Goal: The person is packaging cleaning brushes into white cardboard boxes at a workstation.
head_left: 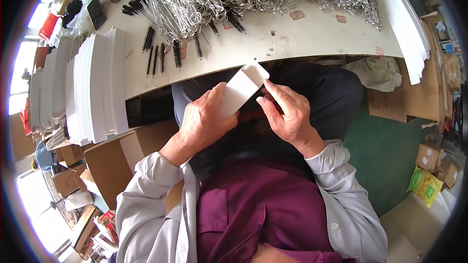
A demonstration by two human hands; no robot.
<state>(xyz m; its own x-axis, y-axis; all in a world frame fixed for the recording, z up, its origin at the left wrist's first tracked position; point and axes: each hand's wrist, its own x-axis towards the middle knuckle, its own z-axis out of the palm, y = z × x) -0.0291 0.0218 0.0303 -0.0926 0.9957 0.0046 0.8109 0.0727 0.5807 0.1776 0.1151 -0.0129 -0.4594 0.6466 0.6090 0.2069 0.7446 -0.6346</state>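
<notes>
From where I stand, the step in hand looks like working at the open end of a slim white box [239,91], which is tilted above the person's lap, by the near edge of the table [312,44]. The left hand [207,114] is closed around the lower part of the box, thumb across the near side; its far fingers are hidden. The right hand [288,112] is partly open, thumb and forefinger apart, the forefinger at the box's right rim; whether it presses there I cannot tell. It has hold of nothing that I can see. The next move, I'd judge, calls for a steady left grip and light right fingertips, so the thin wall doesn't buckle. Looped wire brushes [195,17] lie heaped beyond.
</notes>
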